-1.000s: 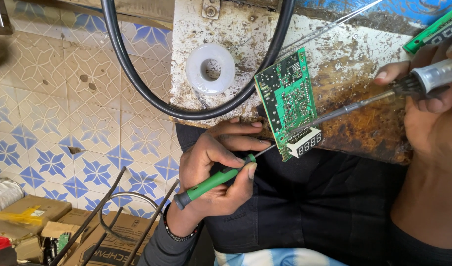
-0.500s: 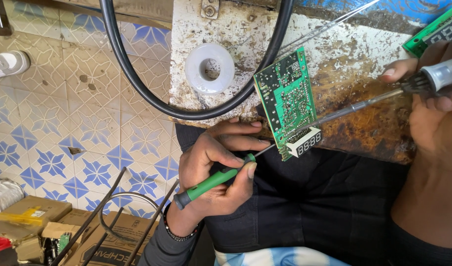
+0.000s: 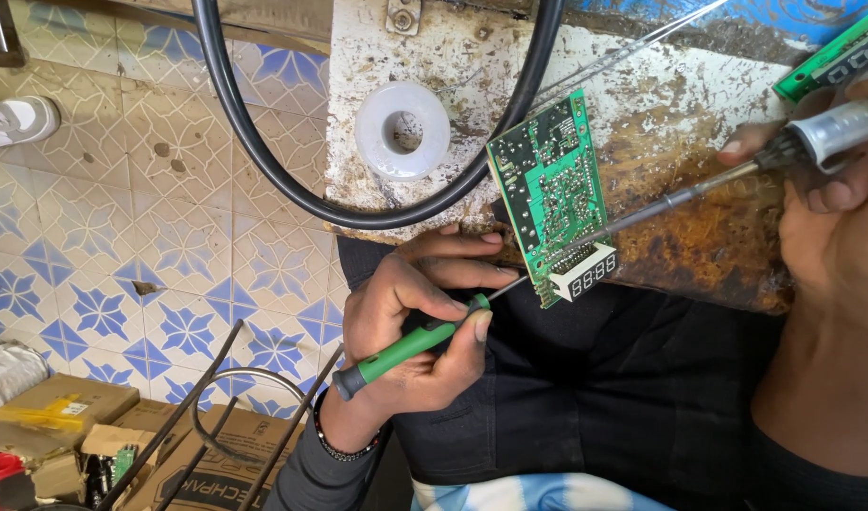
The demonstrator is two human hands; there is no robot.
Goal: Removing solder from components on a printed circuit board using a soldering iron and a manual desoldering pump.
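Observation:
My left hand (image 3: 405, 317) grips a green-handled screwdriver (image 3: 410, 345), and its thin tip touches the lower edge of a green circuit board (image 3: 550, 189). A small white digit display (image 3: 585, 274) is fixed to that lower edge. The board stands on its edge against the rusty white bench top (image 3: 699, 104). My right hand (image 3: 831, 218) holds a soldering iron (image 3: 680, 194) by its grey handle. The iron's long tip reaches the board's lower edge, close to the display and the screwdriver tip.
A white spool (image 3: 403, 131) lies on the bench, inside a loop of thick black cable (image 3: 263, 161). Another green board (image 3: 831, 57) shows at the top right. Cardboard boxes (image 3: 65, 416) and wire rods (image 3: 216, 407) lie on the blue-patterned tiled floor. A person's white shoe (image 3: 17, 118) is at the left edge.
A white shoe has come into view at the left edge. Both hands, the screwdriver and the soldering iron have stayed almost still at the board.

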